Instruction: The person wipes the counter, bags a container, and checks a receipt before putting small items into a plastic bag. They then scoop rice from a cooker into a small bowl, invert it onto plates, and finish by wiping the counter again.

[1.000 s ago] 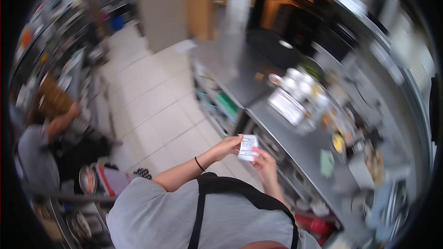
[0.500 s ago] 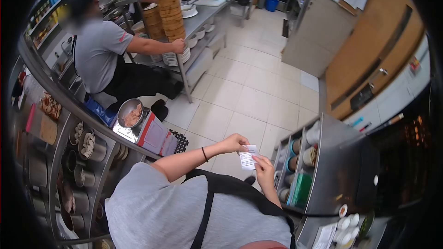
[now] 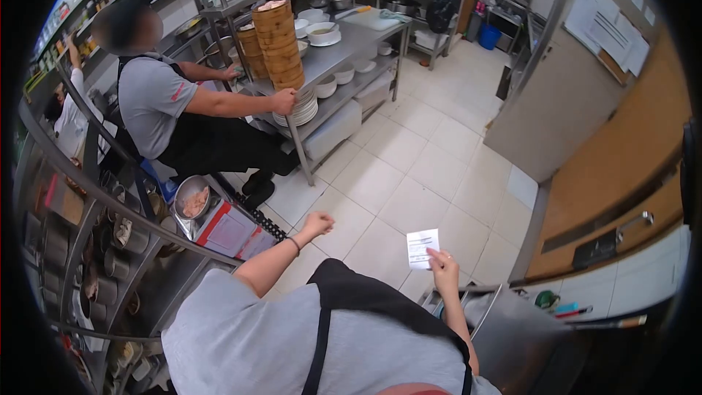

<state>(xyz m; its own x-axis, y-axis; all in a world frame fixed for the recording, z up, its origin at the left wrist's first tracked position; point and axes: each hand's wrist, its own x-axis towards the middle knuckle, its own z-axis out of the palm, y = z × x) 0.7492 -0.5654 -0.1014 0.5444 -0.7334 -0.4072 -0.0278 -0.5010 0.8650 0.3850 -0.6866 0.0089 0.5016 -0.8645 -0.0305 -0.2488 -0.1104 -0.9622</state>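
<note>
My right hand [image 3: 444, 272] pinches a small white printed slip [image 3: 422, 243] between thumb and fingers at its lower right edge. The slip is upright, its printing facing me but too small to read. To the left, my left hand [image 3: 317, 226] hangs over the tiled floor, apart from the slip, its fingers curled in and nothing visible in them. A dark band circles that wrist. Left of it, a metal bowl [image 3: 180, 205] with pale pink food [image 3: 195, 204] stands on a red-and-white box-shaped unit [image 3: 232, 233].
A seated co-worker [image 3: 157, 106] grips the leg of a steel table [image 3: 344, 50]. Stacked bamboo steamers [image 3: 279, 47] and bowls stand on it. Shelves with metal containers [image 3: 115, 262] line the left. A wooden door [image 3: 621, 168] and a steel cabinet [image 3: 519, 336] are at right.
My left hand has let go of the slip and moved left. My right hand has raised the slip rightward. The view has shifted, and the co-worker's other arm now shows.
</note>
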